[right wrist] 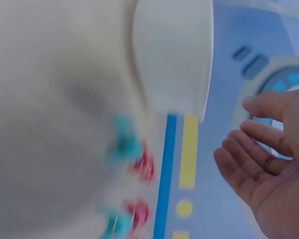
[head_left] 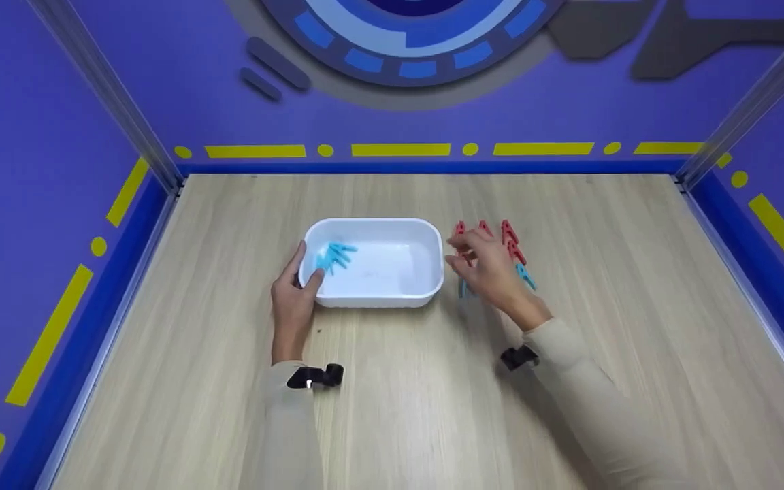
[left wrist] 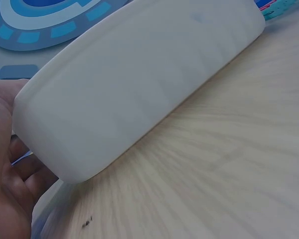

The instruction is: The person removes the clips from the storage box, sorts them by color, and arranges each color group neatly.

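Observation:
A white plastic tub (head_left: 378, 299) rests on the table, with several light-blue clothespins (head_left: 335, 256) at the left end of its floor. My left hand (head_left: 293, 303) grips the tub's left side, thumb over the rim and fingers along the outer wall. In the left wrist view part of that hand (left wrist: 12, 164) shows at the tub's corner. Just right of the tub, my right hand (head_left: 491, 269) hovers over clothespins and partly hides them. The right wrist view shows this hand (right wrist: 269, 164) with fingers bent loosely and nothing between them. Red clothespins (head_left: 509, 231) lie beyond it.
A blue clothespin (head_left: 525, 276) lies right of my right hand, and another (head_left: 462, 288) shows below it. Purple panels (head_left: 419, 122) enclose the wooden table (head_left: 392, 381) at the back and sides. Each sleeve carries a black wrist mount (head_left: 315, 376).

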A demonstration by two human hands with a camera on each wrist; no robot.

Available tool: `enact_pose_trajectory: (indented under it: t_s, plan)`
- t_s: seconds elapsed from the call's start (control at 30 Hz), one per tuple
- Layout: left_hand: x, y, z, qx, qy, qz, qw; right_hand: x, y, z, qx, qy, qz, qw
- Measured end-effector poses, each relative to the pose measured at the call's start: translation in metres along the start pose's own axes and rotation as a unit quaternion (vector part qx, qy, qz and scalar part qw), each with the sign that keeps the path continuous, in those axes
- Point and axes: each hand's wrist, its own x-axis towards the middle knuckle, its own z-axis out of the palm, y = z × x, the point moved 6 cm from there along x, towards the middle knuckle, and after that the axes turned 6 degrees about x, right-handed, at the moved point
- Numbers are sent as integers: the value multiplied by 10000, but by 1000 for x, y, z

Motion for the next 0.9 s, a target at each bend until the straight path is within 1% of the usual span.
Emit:
enact_pose_trajectory:
  t_s: [0.1,0.2,0.37,0.5,0.63,0.77,0.9]
  plan:
    - [1,0,0,57,-11,17,10000,12,-13,22,158,-163,-228,9995]
    - [2,-1,1,95,-18,19,10000,23,-21,47,303,-386,-378,9981]
    - [4,0,0,104,33,2,9999,40,-23,82,459,-715,-175,9962]
    - [4,1,1,29,83,27,10000,55,-22,101,591,-787,64,9951]
    - [4,1,1,-44,70,58,9999,66,-19,117,506,-850,203,9949]
    - [4,0,1,-18,38,44,10000,74,-17,129,479,-864,182,9949]
    - [3,-3,0,49,26,-60,10000,81,-17,140,553,-900,149,9943]
